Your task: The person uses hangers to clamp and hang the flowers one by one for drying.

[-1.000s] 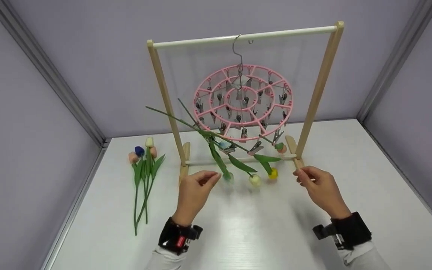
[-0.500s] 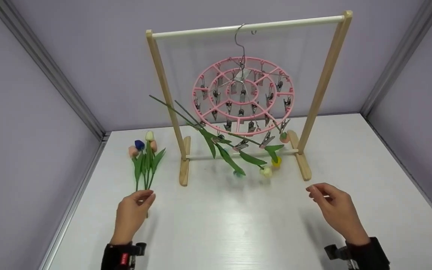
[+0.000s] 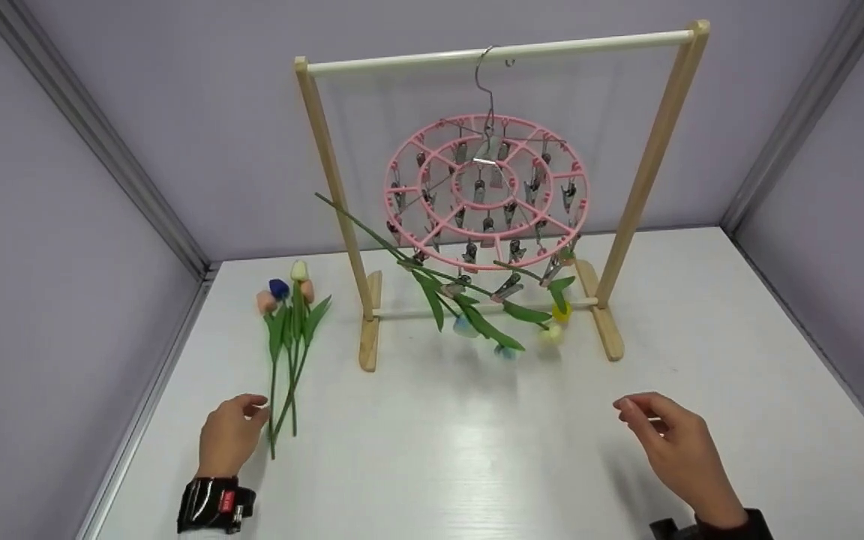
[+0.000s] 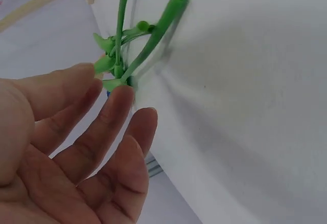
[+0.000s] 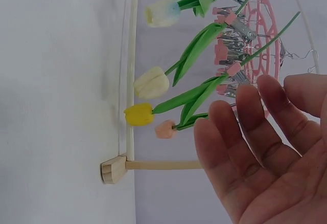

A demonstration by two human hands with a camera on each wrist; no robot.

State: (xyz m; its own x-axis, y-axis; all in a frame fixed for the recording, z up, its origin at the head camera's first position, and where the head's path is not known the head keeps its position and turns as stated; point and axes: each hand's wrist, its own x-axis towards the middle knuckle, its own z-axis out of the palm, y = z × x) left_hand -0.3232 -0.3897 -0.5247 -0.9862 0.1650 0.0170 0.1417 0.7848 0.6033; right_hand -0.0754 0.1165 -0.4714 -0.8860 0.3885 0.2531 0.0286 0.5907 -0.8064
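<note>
Left grip (image 3: pixel 228 435), fingers relaxed and holding nothing, has moved from the hanging tulips (image 3: pixel 503 319) to the tulip stems (image 3: pixel 282 409) near the tabletop's (image 3: pixel 477 465) left edge. Right grip (image 3: pixel 672 442) stays empty. Another stem pickup appears imminent.

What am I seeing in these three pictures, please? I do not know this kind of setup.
A person works with bare hands, wearing three cameras: one on the head, one on each wrist. On the white table stands a wooden rack. From it hangs a pink round clip hanger holding artificial tulips head-down. More loose tulips lie at the left. The left hand reaches their stems, fingers straight, gripping nothing. The right hand hovers open and empty.
</note>
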